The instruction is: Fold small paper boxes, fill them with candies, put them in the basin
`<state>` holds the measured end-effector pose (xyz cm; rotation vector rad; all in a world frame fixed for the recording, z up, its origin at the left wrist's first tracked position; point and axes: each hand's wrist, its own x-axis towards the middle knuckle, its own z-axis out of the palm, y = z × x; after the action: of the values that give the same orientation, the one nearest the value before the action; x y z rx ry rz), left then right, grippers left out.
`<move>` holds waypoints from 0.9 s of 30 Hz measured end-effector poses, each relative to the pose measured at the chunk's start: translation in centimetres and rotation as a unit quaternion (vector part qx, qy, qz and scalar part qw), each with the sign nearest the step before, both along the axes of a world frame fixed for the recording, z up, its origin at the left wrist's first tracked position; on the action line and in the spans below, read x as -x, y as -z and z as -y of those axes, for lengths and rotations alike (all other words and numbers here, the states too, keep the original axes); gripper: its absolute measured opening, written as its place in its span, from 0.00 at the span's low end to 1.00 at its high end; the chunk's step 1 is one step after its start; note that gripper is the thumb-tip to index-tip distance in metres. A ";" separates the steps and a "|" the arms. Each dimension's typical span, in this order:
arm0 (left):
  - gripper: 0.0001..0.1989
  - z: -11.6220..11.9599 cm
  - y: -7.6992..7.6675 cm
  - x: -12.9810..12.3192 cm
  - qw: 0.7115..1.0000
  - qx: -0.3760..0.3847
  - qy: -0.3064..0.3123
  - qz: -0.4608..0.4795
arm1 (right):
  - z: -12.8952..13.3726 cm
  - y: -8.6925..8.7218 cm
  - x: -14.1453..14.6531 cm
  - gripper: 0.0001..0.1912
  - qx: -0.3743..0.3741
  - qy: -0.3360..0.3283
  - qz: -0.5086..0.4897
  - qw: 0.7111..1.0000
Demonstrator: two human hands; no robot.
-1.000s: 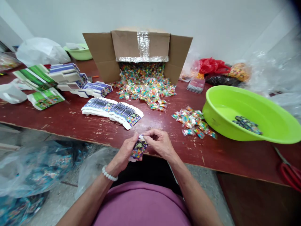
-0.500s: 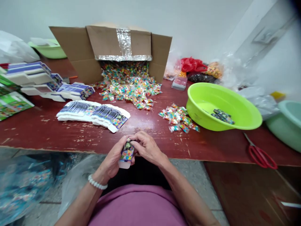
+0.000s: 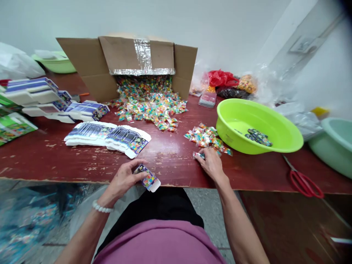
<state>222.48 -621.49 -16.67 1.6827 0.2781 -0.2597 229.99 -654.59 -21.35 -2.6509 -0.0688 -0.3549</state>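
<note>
Between the thumb and fingers of my left hand is a small printed carton, tilted, its white end flap pointing toward me. My right hand reaches to the near edge of a small pile of wrapped candies, fingers closed on one wrapped candy at the table surface. Beyond my left hand lie two overlapping rows of flattened printed cartons. The lime-green basin stands right of the candy pile, with several dark printed packs inside.
A cardboard box on its side spills wrapped candies onto the red table. Bundled cartons are stacked at left. Red-handled scissors lie at the right front edge, near a pale green tub. Plastic bags line the wall.
My right hand has left the carton and moved right to the candy pile, closing on a candy. My left hand has shifted slightly left, still holding the carton, which has turned.
</note>
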 end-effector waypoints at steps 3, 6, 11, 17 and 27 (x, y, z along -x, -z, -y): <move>0.25 -0.8 -0.5 0.1 1.000 -0.013 -0.010 -0.020 | -2.0 -0.3 0.7 0.09 -0.196 -0.037 -0.017 0.980; 0.24 -0.6 -1.1 0.5 0.998 0.036 -0.055 -0.012 | -5.2 -1.4 2.4 0.14 -0.395 -0.096 -0.082 0.910; 0.28 1.1 -1.2 1.4 0.982 0.174 -0.068 0.007 | -9.5 -4.5 5.1 0.09 -0.403 -0.215 -0.078 0.886; 0.28 2.5 -0.4 2.7 0.972 0.227 0.060 -0.012 | -9.9 -6.7 4.9 0.08 -0.330 -0.283 -0.082 0.897; 0.21 4.5 -0.7 3.4 0.958 0.243 0.151 -0.023 | -9.4 -7.0 4.9 0.10 -0.298 -0.273 -0.049 0.913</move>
<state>219.09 -625.95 -15.95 1.2250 -0.0155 -0.5490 225.07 -645.19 -14.34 -1.9335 -0.5632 -0.0348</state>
